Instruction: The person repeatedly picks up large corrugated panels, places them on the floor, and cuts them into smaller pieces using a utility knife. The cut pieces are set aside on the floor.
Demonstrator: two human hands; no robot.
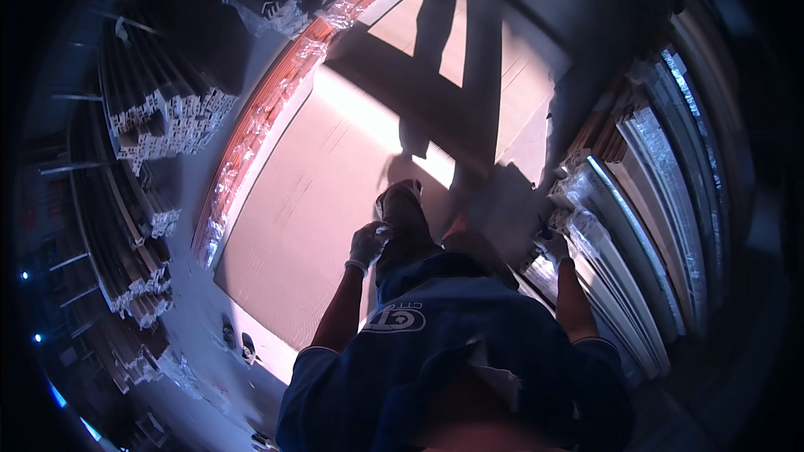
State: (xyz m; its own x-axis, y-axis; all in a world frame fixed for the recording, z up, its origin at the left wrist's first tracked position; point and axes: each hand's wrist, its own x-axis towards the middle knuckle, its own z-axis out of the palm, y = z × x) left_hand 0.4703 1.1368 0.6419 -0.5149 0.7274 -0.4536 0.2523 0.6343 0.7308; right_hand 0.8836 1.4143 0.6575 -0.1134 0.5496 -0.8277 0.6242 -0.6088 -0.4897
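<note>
My dark blue shirt [486, 326] fills the space below me, with a pale printed mark [395, 318] across its chest. My left hand [369, 244], in a pale glove, hangs beside my thigh with the elbow bent; its fingers look curled, but I can't tell whether they grip anything. My right hand [551, 247], also gloved, is out at my other side, next to the plastic-wrapped lengths [599, 255] stacked on my right. A dark shape at its fingers is too murky to name, and I can't tell how far it is open. Beneath me lies a broad cardboard sheet [293, 226], partly hidden by shadow and my legs. Farther left, bundled strips [172, 121] fade into darkness.
</note>
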